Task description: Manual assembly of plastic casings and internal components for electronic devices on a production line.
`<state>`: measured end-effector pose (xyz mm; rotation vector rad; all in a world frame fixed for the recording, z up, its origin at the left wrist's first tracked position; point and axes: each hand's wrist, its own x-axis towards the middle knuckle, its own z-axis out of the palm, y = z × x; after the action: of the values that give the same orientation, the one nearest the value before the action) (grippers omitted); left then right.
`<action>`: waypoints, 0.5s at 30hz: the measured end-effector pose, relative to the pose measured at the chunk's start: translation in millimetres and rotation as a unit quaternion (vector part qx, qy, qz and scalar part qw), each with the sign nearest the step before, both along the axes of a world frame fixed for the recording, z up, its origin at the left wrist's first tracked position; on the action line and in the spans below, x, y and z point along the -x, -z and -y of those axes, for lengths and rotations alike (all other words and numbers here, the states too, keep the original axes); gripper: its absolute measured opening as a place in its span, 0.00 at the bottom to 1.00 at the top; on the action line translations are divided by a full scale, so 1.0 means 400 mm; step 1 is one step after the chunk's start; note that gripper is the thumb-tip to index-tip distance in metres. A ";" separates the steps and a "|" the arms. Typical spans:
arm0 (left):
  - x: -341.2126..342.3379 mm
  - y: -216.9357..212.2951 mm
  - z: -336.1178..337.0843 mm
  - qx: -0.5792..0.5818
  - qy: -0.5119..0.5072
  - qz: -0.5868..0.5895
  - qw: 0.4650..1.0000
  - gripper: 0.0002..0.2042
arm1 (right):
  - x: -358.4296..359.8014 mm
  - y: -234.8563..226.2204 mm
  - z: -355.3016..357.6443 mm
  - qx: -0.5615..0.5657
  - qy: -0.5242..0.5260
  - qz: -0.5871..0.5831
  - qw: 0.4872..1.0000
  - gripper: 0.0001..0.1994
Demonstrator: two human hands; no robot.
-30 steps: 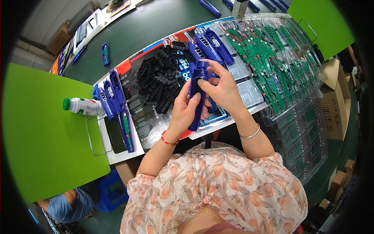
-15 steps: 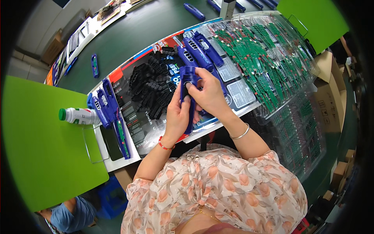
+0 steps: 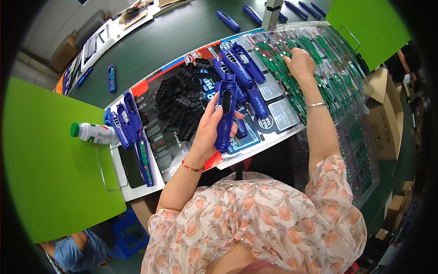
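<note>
My left hand is wrapped round a long blue plastic shell, held upright with a black insert in its upper part. My right hand reaches over the clear tray at the right, fingers curled down among narrow green circuit boards with thin wires. Its fingertips are hidden, so whether a board is between them does not show. Just beyond the held shell lie several blue shells with slots. Left of it spreads a pile of small black plastic parts.
At the left, a white bottle with a green cap stands by more blue shells and a dark phone. Green panels flank the table. A metal post rises at the back. An open cardboard box is at the right.
My right hand has left the blue shell and moved right and away, onto the circuit boards. The left hand still holds the shell, whose black insert now shows uncovered.
</note>
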<state>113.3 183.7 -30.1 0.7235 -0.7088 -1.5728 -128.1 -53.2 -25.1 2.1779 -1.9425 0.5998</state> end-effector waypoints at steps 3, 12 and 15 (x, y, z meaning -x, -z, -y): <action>-0.016 0.010 -0.003 0.014 0.011 -0.060 0.998 0.25 | -0.005 0.007 0.026 -0.054 0.029 -0.039 0.997 0.09; -0.034 0.029 -0.005 -0.009 -0.023 -0.078 0.997 0.26 | 0.005 -0.037 0.029 -0.083 0.057 -0.073 0.992 0.09; -0.037 0.031 -0.006 -0.017 -0.041 -0.073 0.996 0.26 | 0.015 -0.094 -0.003 -0.031 0.083 -0.078 0.993 0.11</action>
<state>128.0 186.3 -42.6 0.6472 -0.5406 -1.5483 -134.0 -52.0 12.4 2.0036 -2.0568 0.3369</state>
